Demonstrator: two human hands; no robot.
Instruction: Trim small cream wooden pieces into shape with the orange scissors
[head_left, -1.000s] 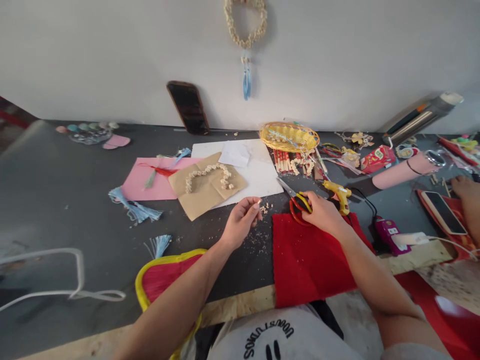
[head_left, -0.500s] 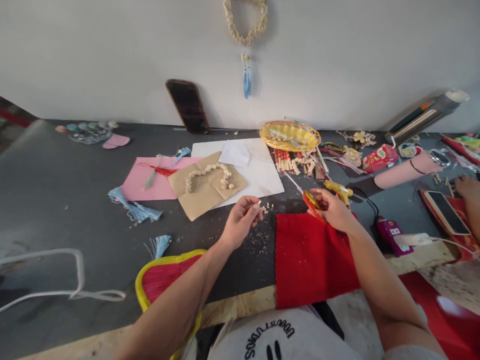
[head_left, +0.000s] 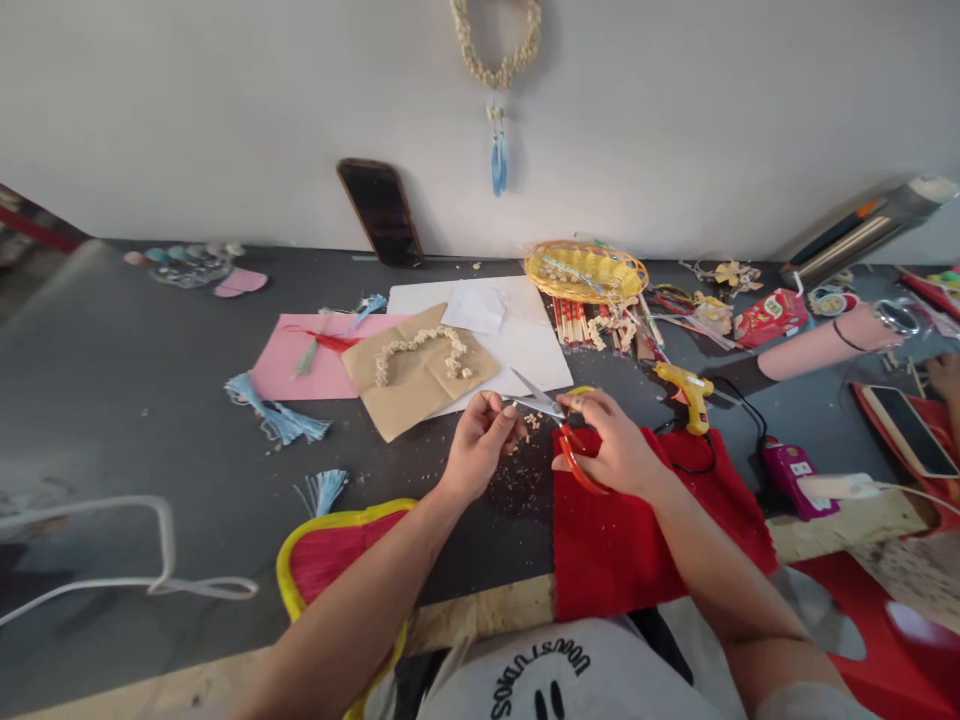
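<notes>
Head view: right hand [head_left: 622,445] grip round scissors [head_left: 557,410], blades parted, pointing about 10 o'clock. Left hand [head_left: 480,445] grip pinching pale bit [head_left: 515,405], near blades. Loose pieces [head_left: 532,423] on desk [head_left: 172,400]; from scissors, red cloth [head_left: 615,550] at 5 o'clock, brown paper [head_left: 409,400] at 9.

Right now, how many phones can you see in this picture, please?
2. One dark phone leans against the wall; another, a pale-edged phone, lies at the far right, near the pink bottle. More could be hidden under other things.
</notes>
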